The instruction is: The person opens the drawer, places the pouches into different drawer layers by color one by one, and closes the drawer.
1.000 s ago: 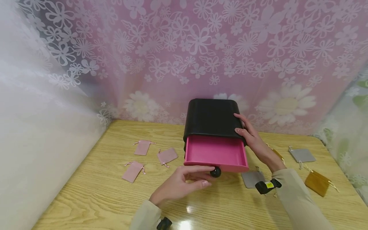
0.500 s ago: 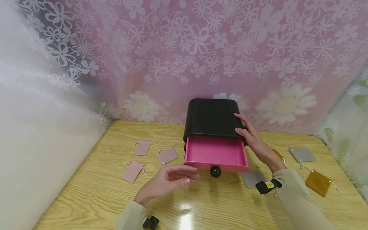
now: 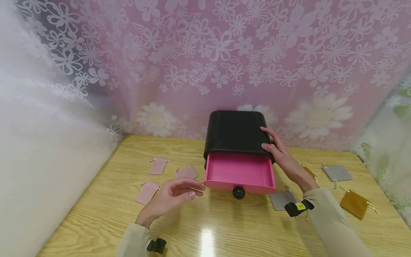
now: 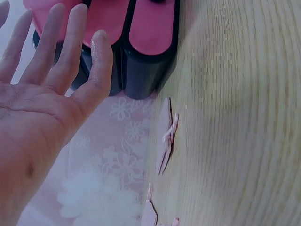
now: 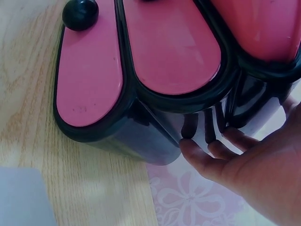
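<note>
A black storage box [image 3: 237,130] stands against the curtain, with three rounded pink drawers stacked in it. Its top drawer [image 3: 239,171] is pulled out, showing the pink floor inside and a round black knob [image 3: 238,192] in front. My right hand [image 3: 285,160] rests on the box's right side, thumb and forefinger over the upper edge. Fingers [image 5: 202,157] of that hand press its side wall in the right wrist view. My left hand [image 3: 170,196] holds nothing, fingers loosely extended by the drawer's front left corner. Behind it lies a pink drawstring pouch [image 3: 187,172], partly hidden.
Two more pink pouches [image 3: 158,166] lie on the left of the wooden table [image 3: 106,214]. To the right are grey pouches [image 3: 338,173] and mustard pouches [image 3: 354,204], some partly covered by my right arm. A flowered curtain [image 3: 192,71] hangs behind the box.
My left hand has let go of the drawer's knob and moved left, toward the pink pouches. The right hand and the pulled-out drawer have stayed in place.
</note>
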Motion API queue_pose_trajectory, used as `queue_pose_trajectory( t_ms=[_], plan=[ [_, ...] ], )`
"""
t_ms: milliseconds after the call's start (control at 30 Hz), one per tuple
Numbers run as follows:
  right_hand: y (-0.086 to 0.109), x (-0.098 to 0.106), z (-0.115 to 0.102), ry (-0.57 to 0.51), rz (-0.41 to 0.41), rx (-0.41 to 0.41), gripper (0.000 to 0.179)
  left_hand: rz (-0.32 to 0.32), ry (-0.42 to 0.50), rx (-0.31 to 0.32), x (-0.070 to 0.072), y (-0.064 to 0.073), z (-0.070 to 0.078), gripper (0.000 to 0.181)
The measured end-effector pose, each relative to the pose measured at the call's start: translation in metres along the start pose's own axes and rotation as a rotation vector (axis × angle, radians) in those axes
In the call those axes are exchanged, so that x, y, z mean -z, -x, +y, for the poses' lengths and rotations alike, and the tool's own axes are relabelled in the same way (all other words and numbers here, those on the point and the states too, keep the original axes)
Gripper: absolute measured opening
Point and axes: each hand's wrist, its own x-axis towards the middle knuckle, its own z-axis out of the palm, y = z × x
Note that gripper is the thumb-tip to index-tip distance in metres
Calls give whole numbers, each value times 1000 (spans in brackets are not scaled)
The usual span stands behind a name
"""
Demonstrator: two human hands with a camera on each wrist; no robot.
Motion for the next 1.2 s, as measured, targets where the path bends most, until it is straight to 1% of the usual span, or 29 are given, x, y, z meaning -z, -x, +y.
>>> queue_pose_trajectory(
  t_ms=[67,167,300,367,433,600,700,833,967,1067,1200],
  plan=[
    [0,0,0,7,2,-3,59,31,-10,18,3,1,0,32],
    [-1,1,-1,11,3,-13,59,80,-40,24,8,0,-2,32],
    [-1,2,0,13,4,-30,59,144,-88,12,18,-1,-7,31],
    [-1,2,0,20,9,-36,59,184,-124,19,22,-1,-9,31],
    [0,2,0,28,13,-37,59,224,-172,36,26,-1,-10,32],
    [1,2,0,26,18,-37,59,329,-332,130,33,-6,-14,34],
    [1,1,0,15,17,-39,60,364,-438,153,38,-11,-18,35],
    [1,1,0,9,19,-44,60,376,-570,153,46,-17,-22,32],
    [1,1,-1,7,20,-46,60,370,-673,173,53,-21,-25,31],
    [1,1,-1,8,20,-44,60,351,-722,170,59,-24,-28,31],
    [1,1,-1,7,21,-42,60,303,-767,153,67,-27,-32,29]
  ],
)
